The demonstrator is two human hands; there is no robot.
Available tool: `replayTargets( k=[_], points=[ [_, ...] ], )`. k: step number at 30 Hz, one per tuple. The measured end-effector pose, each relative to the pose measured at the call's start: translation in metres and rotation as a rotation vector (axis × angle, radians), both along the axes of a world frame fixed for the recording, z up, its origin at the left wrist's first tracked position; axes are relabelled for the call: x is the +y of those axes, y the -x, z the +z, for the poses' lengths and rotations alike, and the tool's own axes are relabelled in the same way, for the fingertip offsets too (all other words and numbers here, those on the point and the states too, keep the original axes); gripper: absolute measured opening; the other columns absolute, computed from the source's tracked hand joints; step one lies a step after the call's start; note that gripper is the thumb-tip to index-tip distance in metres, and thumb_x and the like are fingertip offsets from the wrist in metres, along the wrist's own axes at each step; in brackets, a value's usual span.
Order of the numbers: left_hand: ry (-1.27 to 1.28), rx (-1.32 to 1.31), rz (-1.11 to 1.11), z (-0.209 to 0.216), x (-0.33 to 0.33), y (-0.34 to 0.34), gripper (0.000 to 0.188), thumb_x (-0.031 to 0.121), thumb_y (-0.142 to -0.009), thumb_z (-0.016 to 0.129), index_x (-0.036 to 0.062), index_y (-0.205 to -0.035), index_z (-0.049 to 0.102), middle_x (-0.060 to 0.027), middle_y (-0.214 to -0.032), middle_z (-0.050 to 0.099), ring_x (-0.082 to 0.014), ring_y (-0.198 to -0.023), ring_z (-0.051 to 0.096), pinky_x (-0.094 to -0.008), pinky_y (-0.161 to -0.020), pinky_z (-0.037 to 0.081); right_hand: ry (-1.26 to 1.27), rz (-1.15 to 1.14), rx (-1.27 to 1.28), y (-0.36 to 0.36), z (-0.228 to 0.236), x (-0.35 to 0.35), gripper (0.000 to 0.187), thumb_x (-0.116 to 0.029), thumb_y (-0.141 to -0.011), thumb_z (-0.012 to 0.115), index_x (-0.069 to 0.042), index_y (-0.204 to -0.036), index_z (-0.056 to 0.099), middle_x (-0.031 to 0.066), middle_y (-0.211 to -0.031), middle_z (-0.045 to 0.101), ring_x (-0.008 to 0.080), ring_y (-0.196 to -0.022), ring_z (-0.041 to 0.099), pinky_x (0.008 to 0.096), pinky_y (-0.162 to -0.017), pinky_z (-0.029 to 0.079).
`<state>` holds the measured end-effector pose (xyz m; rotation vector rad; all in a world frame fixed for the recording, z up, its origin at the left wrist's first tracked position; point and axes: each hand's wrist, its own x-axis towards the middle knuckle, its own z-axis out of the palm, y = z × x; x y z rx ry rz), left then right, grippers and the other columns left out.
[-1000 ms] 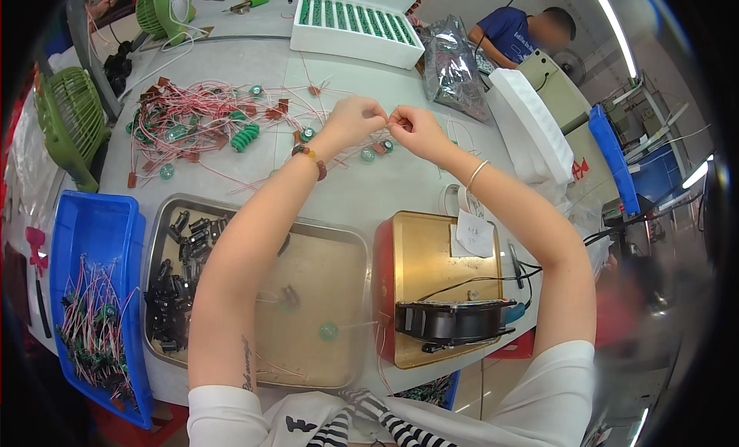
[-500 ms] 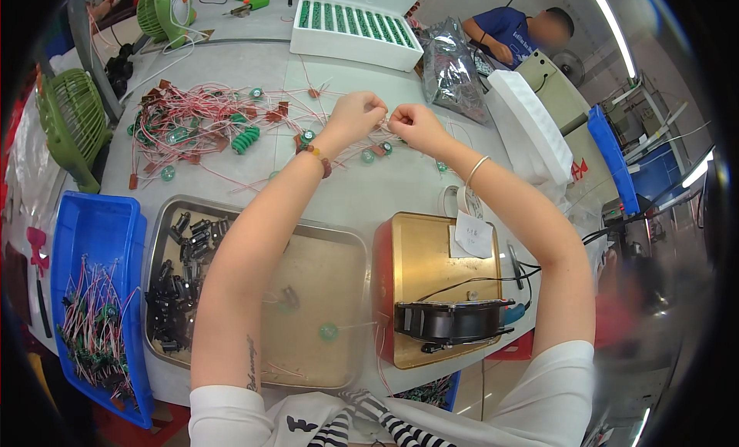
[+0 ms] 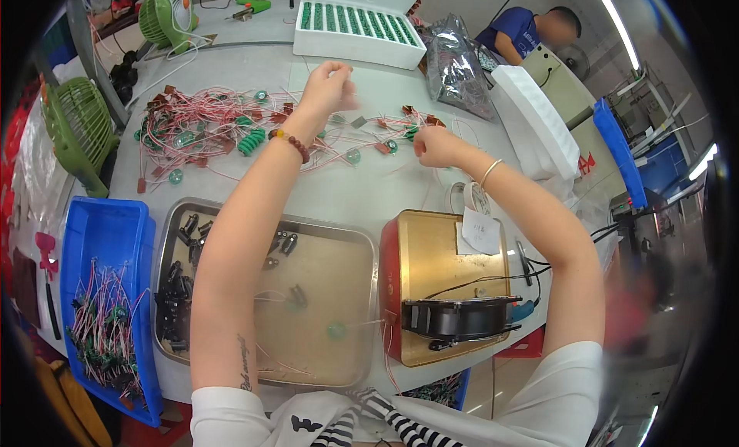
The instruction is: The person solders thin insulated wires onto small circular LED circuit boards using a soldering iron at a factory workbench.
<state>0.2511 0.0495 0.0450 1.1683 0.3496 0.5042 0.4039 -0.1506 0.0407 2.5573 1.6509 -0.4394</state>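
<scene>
My left hand (image 3: 329, 89) is raised over the far middle of the table, below the white foam box. Its fingers are smeared by motion, so their grip is unclear. My right hand (image 3: 439, 148) is closed beside a small group of pink-and-white wires (image 3: 400, 125) with brown and green pieces. What its fingers hold, if anything, is hidden. A tangled pile of pink-and-white wires (image 3: 204, 112) with round green parts lies left of my left hand. A green coiled piece (image 3: 251, 142) sits at the pile's near edge.
A metal tray (image 3: 369, 293) with black cylindrical parts lies under my left forearm. Beside it are a blue bin (image 3: 108, 216) of wired parts and a gold tin (image 3: 423, 239) bearing a black fan (image 3: 458, 318). Beyond stand a foam box (image 3: 354, 50) and green fan (image 3: 75, 123). A co-worker (image 3: 516, 31) sits far right.
My hands were close together over the wires and have parted. The left moved up and left; the right moved slightly right and nearer me.
</scene>
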Motion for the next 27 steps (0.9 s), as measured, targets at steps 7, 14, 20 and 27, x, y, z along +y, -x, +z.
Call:
replayTargets(
  k=[7, 14, 20, 27],
  points=[
    [0.154, -0.323, 0.007, 0.046, 0.009, 0.030, 0.023, 0.015, -0.091, 0.055, 0.0049, -0.111, 0.048, 0.0052, -0.066, 0.038, -0.0034, -0.051, 0.028, -0.0200, -0.044, 0.023, -0.305, 0.210, -0.093, 0.028, 0.006, 0.023, 0.026, -0.014, -0.072, 0.063, -0.005, -0.097, 0.060, 0.0139, -0.092, 0.060, 0.0299, -0.091, 0.058, 0.0384, -0.077, 0.047],
    [0.011, -0.548, 0.220, 0.092, 0.029, 0.081, 0.017, 0.012, -0.094, 0.051, 0.0028, -0.108, 0.053, 0.0057, -0.063, 0.033, -0.0031, -0.051, 0.026, -0.0183, -0.044, 0.021, -0.130, 0.232, -0.168, 0.036, -0.033, 0.051, 0.018, -0.012, -0.078, 0.059, -0.005, -0.094, 0.061, 0.0162, -0.096, 0.059, 0.0331, -0.091, 0.058, 0.0407, -0.077, 0.047],
    [-0.033, -0.765, 0.408, 0.109, 0.077, 0.134, 0.014, 0.011, -0.095, 0.049, 0.0022, -0.105, 0.051, 0.0055, -0.062, 0.030, -0.0035, -0.051, 0.025, -0.0189, -0.043, 0.020, 0.224, 0.057, -0.296, -0.005, -0.022, 0.040, 0.018, -0.007, -0.078, 0.057, -0.001, -0.094, 0.063, 0.0207, -0.094, 0.063, 0.0343, -0.093, 0.061, 0.0427, -0.079, 0.050],
    [-0.036, -0.726, 0.352, 0.106, 0.098, 0.157, 0.011, 0.007, -0.093, 0.050, 0.0024, -0.102, 0.052, 0.0046, -0.062, 0.034, -0.0038, -0.050, 0.025, -0.0200, -0.042, 0.020, -0.001, -0.092, -0.310, -0.004, -0.003, 0.041, 0.019, -0.014, -0.082, 0.055, -0.001, -0.088, 0.067, 0.0195, -0.088, 0.066, 0.0320, -0.084, 0.065, 0.0392, -0.074, 0.051]
  ],
)
